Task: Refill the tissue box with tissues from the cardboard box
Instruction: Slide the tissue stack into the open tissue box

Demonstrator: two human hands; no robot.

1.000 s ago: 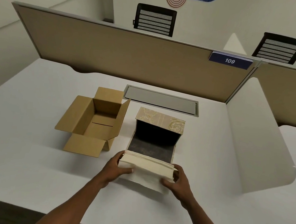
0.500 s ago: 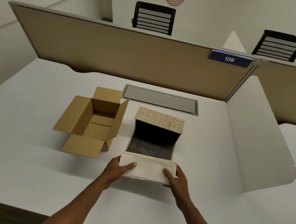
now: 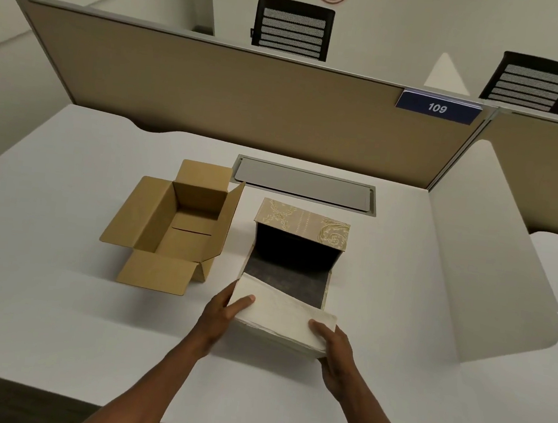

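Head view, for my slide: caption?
Both hands hold white tissue stack before open patterned tissue box.

The cardboard box sits left of the tissue box, tissue stack before it.

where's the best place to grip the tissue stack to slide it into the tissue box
Grip the tissue stack at its two short ends, coming in from left and right, as the left hand and right hand do now. The stack is wide, flat and soft, so end support probably stops sagging, and it leaves the long front edge free to enter the tissue box.
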